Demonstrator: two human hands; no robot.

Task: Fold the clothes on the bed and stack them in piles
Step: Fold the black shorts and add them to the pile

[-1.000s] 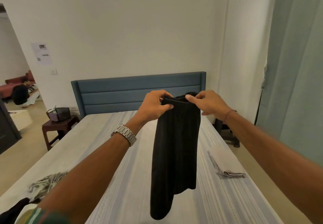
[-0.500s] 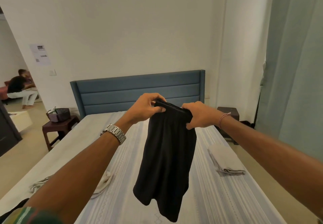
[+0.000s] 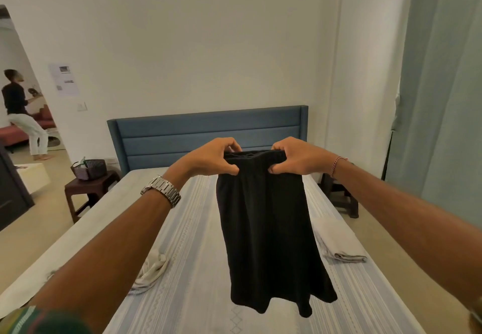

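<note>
Black shorts point(image 3: 266, 229) waistband pinched by fingers point(image 3: 229, 170), hanging above bed point(image 3: 193, 229)

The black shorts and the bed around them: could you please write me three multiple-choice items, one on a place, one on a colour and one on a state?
1. Where does the folded beige cloth lie?
A. near the bed's right edge
B. on the stool
C. against the headboard

2. What colour is the headboard?
A. red
B. blue
C. white

3. How are the black shorts held?
A. spread flat on the bed
B. by one hand only
C. hanging from the waistband, gripped by the left hand and the right hand

Answers: 1 A, it rests on the mattress by that edge; 2 B, its padded panels are blue; 3 C, both hands pinch the waistband in the air.
</note>
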